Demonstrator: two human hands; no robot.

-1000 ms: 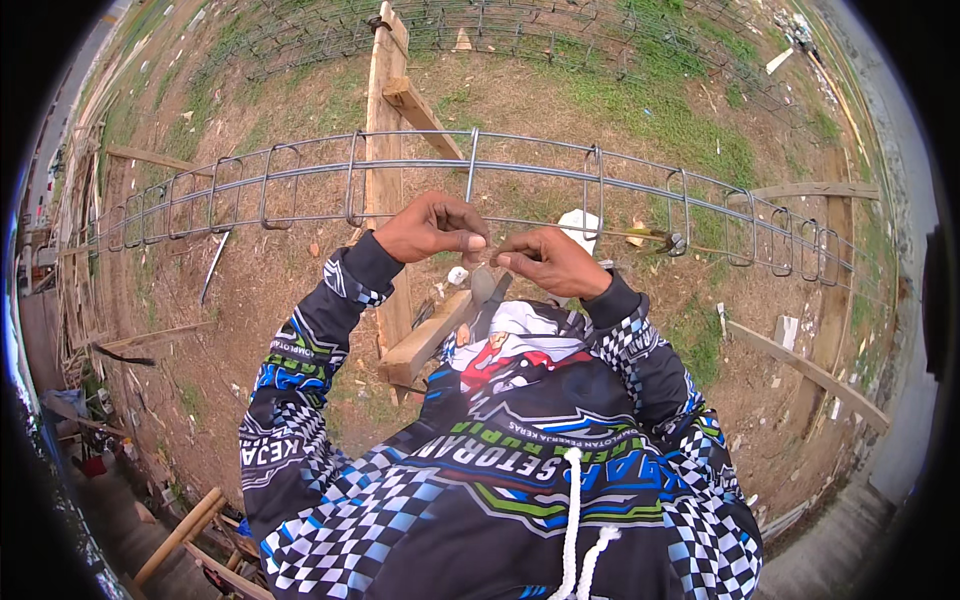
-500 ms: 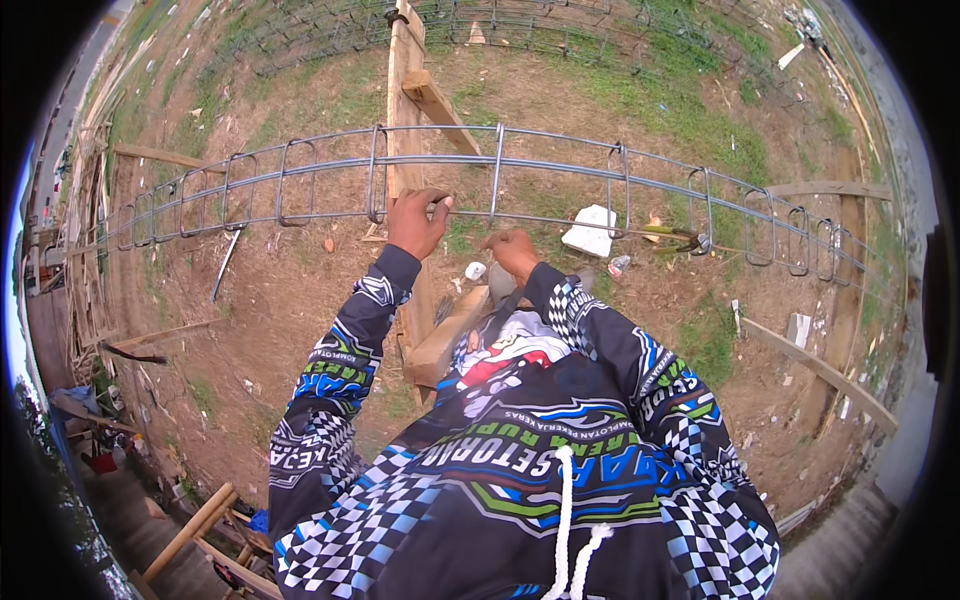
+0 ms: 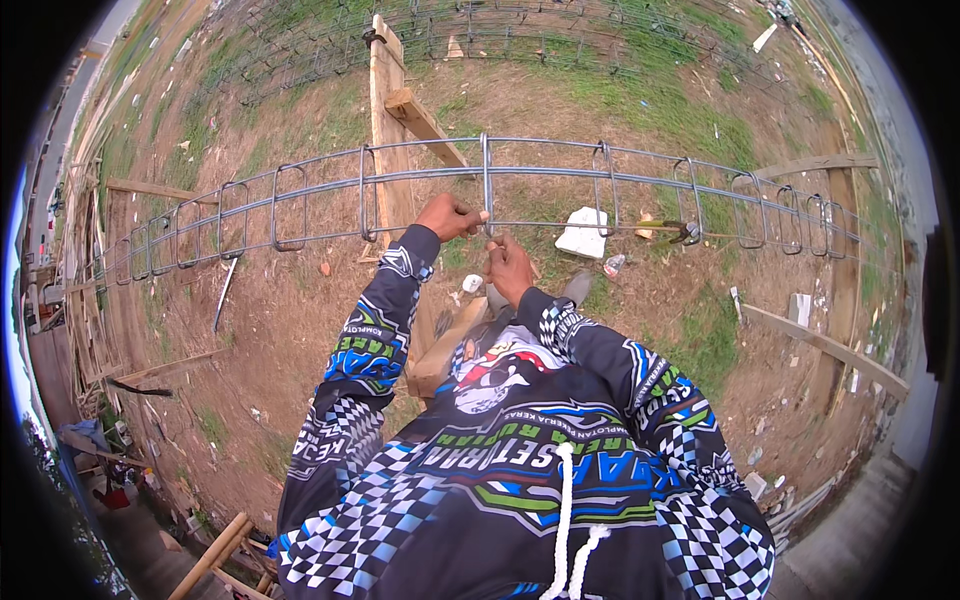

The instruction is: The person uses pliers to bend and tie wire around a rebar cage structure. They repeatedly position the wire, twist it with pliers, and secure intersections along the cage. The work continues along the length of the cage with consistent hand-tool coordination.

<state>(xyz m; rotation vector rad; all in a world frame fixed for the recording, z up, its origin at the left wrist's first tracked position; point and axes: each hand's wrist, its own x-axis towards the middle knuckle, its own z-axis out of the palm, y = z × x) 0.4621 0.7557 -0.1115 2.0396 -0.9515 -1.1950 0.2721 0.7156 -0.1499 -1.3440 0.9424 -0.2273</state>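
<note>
You have a long rebar cage [image 3: 560, 175] stretched crosswise in front of you, raised off the dirt and propped across wooden planks. It is grey steel: thin lengthwise bars running left to right, ringed at intervals by rectangular stirrups that stand upright. Through the lens its ends bow downward on both sides. One stirrup [image 3: 487, 180] stands right before you, its lower part meeting the near bottom bar. Your left hand [image 3: 448, 215] is closed around that bar just left of the stirrup, and your right hand [image 3: 508, 265] sits just below the same joint, fingers pinched at it
</note>
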